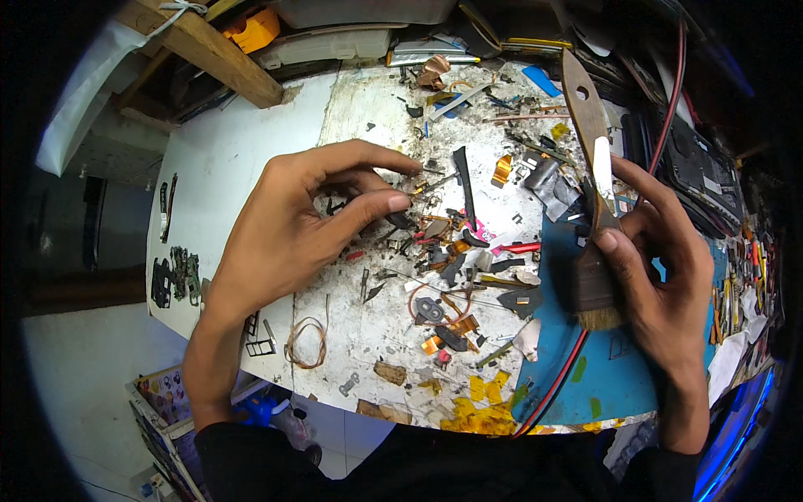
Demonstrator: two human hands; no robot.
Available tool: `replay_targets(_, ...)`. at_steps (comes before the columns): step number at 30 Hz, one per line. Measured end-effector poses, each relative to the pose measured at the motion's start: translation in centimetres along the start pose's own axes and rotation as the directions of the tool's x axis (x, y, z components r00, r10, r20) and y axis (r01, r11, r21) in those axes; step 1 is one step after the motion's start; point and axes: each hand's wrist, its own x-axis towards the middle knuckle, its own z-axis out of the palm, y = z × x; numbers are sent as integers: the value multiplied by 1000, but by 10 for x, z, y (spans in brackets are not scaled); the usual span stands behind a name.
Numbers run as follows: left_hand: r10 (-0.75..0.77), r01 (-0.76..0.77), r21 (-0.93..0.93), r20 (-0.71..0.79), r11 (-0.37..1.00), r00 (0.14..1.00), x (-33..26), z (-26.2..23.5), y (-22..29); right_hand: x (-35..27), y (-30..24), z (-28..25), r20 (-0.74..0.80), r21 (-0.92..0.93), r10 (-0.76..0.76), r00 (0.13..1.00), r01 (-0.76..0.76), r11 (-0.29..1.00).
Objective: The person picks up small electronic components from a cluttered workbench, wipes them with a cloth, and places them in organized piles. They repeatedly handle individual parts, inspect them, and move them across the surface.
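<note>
A white, scratched surface [242, 151] spreads under both hands, littered with dark and orange scraps. A blue mat [623, 381] lies below the right fingers, with a red and black cable [559, 376] running along its left edge. The right hand [661, 276] has its fingers closed round a wooden-handled brush [592, 180], thumb across the ferrule, bristles pointing down toward the mat and handle rising past the fingertips. The left hand [288, 230] pinches thumb and forefinger together on a tiny dark part [404, 198] at the fingertips, just above the scrap pile; the other fingers arch over it.
</note>
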Motion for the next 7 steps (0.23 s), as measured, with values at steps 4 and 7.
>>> replay_targets(4,-32,44,-135,90,990,995,3,-1,-2,0,1,0,-1,-13,9,1000,-9,1000)
replay_targets(7,-20,39,-184,103,982,994,2,-4,-1,0,0,-2,14,12,34,999,-34,999)
